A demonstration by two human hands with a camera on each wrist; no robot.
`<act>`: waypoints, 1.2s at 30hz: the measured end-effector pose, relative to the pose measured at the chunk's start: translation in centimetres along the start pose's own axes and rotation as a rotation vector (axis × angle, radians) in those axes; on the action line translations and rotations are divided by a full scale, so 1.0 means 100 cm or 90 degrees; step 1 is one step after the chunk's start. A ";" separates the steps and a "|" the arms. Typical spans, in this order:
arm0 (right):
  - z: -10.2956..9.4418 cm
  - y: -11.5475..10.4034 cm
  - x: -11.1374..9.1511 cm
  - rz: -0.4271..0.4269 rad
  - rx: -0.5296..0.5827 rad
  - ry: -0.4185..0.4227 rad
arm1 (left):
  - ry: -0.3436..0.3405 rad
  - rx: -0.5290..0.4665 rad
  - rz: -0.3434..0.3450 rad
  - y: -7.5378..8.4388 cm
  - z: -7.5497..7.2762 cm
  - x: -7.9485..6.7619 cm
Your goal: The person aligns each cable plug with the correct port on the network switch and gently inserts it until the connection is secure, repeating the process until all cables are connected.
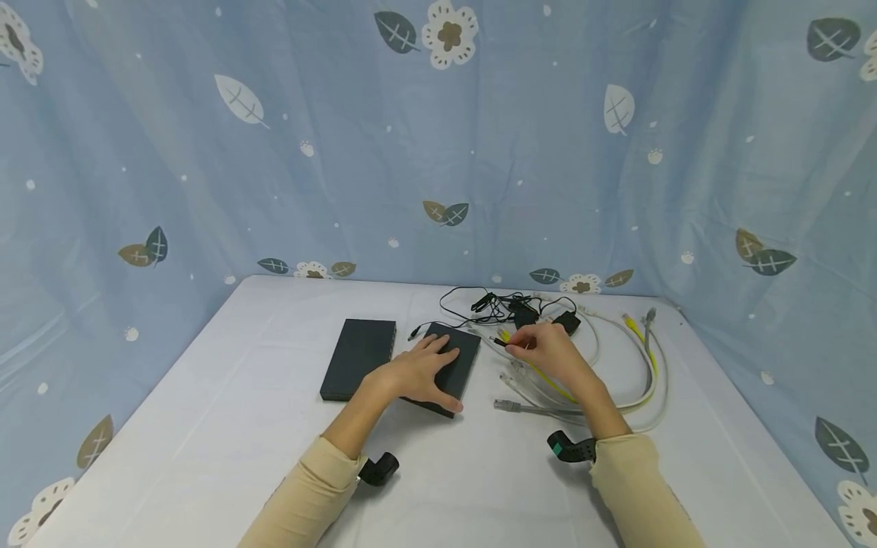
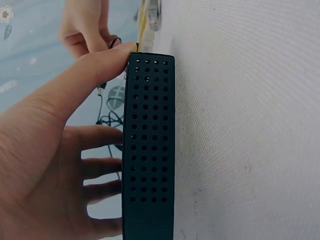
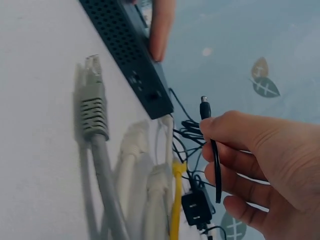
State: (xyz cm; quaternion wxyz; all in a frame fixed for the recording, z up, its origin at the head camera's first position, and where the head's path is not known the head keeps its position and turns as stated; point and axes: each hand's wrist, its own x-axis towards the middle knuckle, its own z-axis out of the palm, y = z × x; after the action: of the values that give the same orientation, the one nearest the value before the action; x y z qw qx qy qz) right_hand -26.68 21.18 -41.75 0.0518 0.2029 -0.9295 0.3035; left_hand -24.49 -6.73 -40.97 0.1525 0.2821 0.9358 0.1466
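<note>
My left hand rests with spread, mostly straight fingers on the top of a flat black box. In the left wrist view, rows of round vent holes line the side of this box, and my thumb lies along its upper edge. My right hand pinches a black power cord just behind its barrel plug with thumb and fingers. The plug's metal tip points up in the right wrist view, apart from the box. Small sockets show at the box's near end there.
A second black box lies to the left. Behind my right hand are black power adapters with tangled cords; another plug lies near the box. Grey network cables, white ones and a yellow one curve across the table's right side.
</note>
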 end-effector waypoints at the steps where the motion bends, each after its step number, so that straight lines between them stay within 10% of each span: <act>1: 0.002 0.000 0.000 0.001 0.002 0.000 | 0.000 0.000 0.000 0.000 0.000 0.000; 36: 0.034 -0.006 0.005 -0.010 -0.099 0.022 | 0.004 0.009 0.004 0.000 0.002 0.000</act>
State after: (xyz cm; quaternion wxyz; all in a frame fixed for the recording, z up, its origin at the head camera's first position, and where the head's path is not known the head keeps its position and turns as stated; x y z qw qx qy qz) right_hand -26.82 18.60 -44.06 0.0859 0.2000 -0.9477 0.2334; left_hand -24.40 -6.67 -41.13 0.1473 0.2860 0.9363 0.1410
